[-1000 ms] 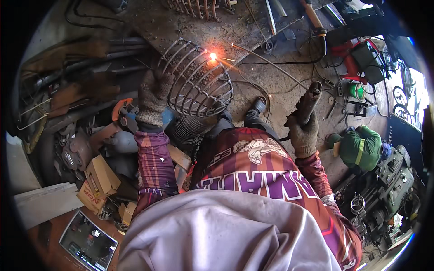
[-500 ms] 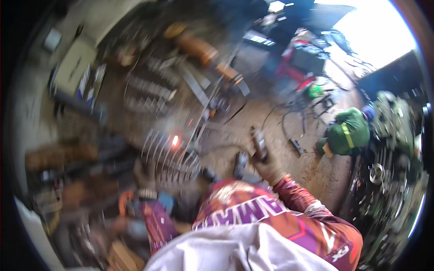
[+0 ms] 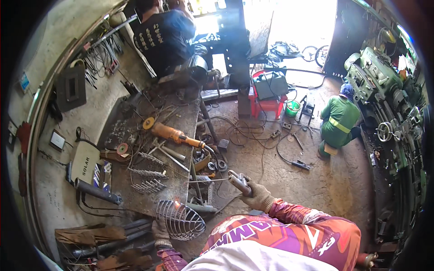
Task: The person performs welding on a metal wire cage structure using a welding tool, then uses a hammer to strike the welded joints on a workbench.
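My right hand (image 3: 258,197), in a tan work glove, is closed round a welding electrode holder (image 3: 239,184). A thin rod (image 3: 212,180) sticks out leftward from the holder's jaws, apart from any other metal. To the left, a domed cage of curved metal rods (image 3: 186,221) rests by the table's near corner, with a small orange glow (image 3: 177,204) at its upper edge. My gloved left hand (image 3: 161,231) grips the cage's left side; some of its fingers are hidden behind the rods.
An angle grinder (image 3: 174,134), a hammer (image 3: 169,152) and rows of metal spikes (image 3: 148,179) lie on the steel table (image 3: 131,197). Cables (image 3: 264,153) cross the floor. A person in green (image 3: 338,118) crouches at right near machinery (image 3: 377,74); another in black (image 3: 165,40) stands behind the table.
The view has swung and is sharp now, after blur. My right hand still has the electrode holder, now with its rod pointing left. My left hand stays at the cage, whose orange glow has dimmed.
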